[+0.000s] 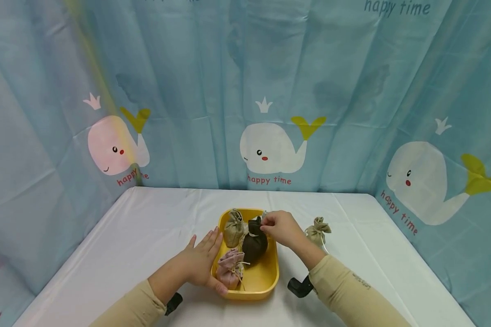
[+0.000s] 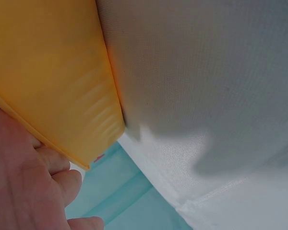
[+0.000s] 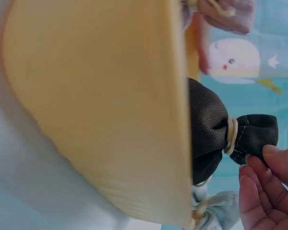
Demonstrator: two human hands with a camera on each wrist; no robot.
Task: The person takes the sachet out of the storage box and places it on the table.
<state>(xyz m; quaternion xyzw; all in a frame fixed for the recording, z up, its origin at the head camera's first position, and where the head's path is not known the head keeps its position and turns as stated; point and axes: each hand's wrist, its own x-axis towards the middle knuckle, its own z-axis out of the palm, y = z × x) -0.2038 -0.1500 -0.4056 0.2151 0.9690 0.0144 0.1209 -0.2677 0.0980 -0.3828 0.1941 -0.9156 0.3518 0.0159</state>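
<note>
A light-blue curtain (image 1: 208,91) printed with whales rises beyond both hands, and beneath them spreads a desk (image 1: 147,245) under a white cloth. Beige sleeves (image 1: 348,290) run back from each wrist, the right one bearing small dark lettering. Between the hands sits a yellow bin (image 1: 259,279). The left hand (image 1: 202,261) lies along the bin's side with fingers extended and spread, gripping no pouch, its thumb at the near corner. The right hand (image 1: 284,229) reaches over the opposite rim, thumb and fingertips pinching the gathered top of a dark pouch (image 1: 255,250) — its rounded body hangs just below and to the left of that hand, within the bin's outline. Just right of the left hand's fingers stands a khaki pouch (image 1: 233,232); nearer the left thumb, also in the bin, is a pink pouch (image 1: 229,270). Another khaki pouch (image 1: 317,231) rests outside the bin, to the right of the right hand — partly hidden by the forearm. A pale grey pouch (image 3: 223,211) shows close beside the right hand's fingers. Smallest is the cream cord (image 3: 231,135) round the dark pouch's neck, just short of the pinching fingertips.
</note>
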